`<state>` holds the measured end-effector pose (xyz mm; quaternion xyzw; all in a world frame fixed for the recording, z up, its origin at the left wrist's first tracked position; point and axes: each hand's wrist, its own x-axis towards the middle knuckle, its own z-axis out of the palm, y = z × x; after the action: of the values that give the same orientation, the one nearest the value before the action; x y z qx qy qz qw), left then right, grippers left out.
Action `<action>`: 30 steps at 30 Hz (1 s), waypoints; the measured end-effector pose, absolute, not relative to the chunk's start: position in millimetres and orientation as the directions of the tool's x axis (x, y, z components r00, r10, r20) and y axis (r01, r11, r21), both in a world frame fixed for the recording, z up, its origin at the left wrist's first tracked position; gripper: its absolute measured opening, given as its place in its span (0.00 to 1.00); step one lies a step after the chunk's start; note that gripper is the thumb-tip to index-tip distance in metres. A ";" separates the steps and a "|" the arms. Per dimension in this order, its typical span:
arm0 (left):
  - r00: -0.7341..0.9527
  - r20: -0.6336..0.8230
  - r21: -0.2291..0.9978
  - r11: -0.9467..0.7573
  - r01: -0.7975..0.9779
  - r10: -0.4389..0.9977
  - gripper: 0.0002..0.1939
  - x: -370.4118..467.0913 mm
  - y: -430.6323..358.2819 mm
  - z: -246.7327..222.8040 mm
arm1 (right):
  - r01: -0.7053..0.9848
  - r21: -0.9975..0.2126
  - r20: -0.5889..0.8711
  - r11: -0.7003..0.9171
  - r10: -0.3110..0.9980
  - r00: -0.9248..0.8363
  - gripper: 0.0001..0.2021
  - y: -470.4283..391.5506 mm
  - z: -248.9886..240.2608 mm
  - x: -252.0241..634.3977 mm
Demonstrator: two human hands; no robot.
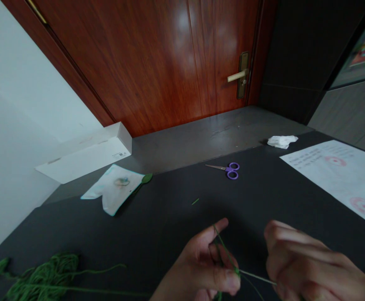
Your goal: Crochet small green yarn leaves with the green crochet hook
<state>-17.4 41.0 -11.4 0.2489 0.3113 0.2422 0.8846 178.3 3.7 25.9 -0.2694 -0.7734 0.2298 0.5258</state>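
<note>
Near the bottom centre, my left hand (201, 267) pinches green yarn (224, 246) between thumb and fingers, with a strand looped over its raised index finger. My right hand (308, 263), to the right, is closed around a thin metallic hook (258, 276) whose tip meets the yarn at my left thumb. A tangled heap of green yarn (47, 276) lies at the lower left, with a strand running toward my left hand. Purple-handled scissors (232, 170) lie beyond my hands, blades pointing left. A short green snippet (195, 201) rests between the scissors and my left hand.
A white box (88, 156) stands against the left wall. Before it lies a white pouch (116, 188) beside a green leaf-shaped piece (146, 178). Crumpled white tissue (281, 141) and printed paper (342, 175) with red stamps are on the right. A wooden door rises behind the table.
</note>
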 end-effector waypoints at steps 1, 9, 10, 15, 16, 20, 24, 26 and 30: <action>0.690 -0.429 0.592 0.758 -0.272 0.583 0.53 -17.8 41.3 -11.5 | 0.178 -0.629 0.697 0.757 0.650 -0.302 0.18 3.8 25.6 178.4; 0.666 -0.485 0.593 0.773 -0.225 0.566 0.56 -19.0 39.6 5.0 | 0.149 -0.633 0.714 0.760 0.647 -0.266 0.18 2.8 21.2 178.6; 0.660 -0.495 0.599 0.773 -0.211 0.564 0.55 -18.7 39.1 7.3 | 0.146 -0.635 0.714 0.758 0.649 -0.261 0.18 3.0 21.3 178.4; 0.669 -0.488 0.602 0.771 -0.208 0.561 0.58 -17.4 40.2 5.4 | 0.121 -0.645 0.709 0.754 0.650 -0.272 0.17 2.6 16.8 180.1; 0.674 -0.480 0.600 0.770 -0.215 0.562 0.59 -17.5 40.6 4.2 | 0.115 -0.655 0.705 0.747 0.658 -0.263 0.16 1.8 14.0 181.0; 0.660 -0.482 0.601 0.766 -0.230 0.576 0.57 -17.5 41.7 6.2 | 0.085 -0.691 0.682 0.718 0.686 -0.254 0.16 -1.6 4.1 183.8; 0.650 -0.499 0.600 0.770 -0.219 0.573 0.58 -15.9 41.6 12.7 | 0.098 -0.667 0.697 0.739 0.665 -0.269 0.17 -0.1 8.1 181.8; 0.641 -0.511 0.595 0.774 -0.217 0.573 0.58 -14.9 41.3 13.5 | 0.124 -0.652 0.708 0.748 0.659 -0.254 0.17 1.5 13.2 180.2; 0.644 -0.507 0.595 0.773 -0.220 0.574 0.60 -13.6 40.8 9.5 | 0.127 -0.648 0.705 0.751 0.654 -0.276 0.17 2.9 19.9 179.7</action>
<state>-13.6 40.8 9.5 0.2486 0.3554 0.2276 0.8718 179.7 2.9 19.9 -0.2563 -0.7612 0.2422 0.5443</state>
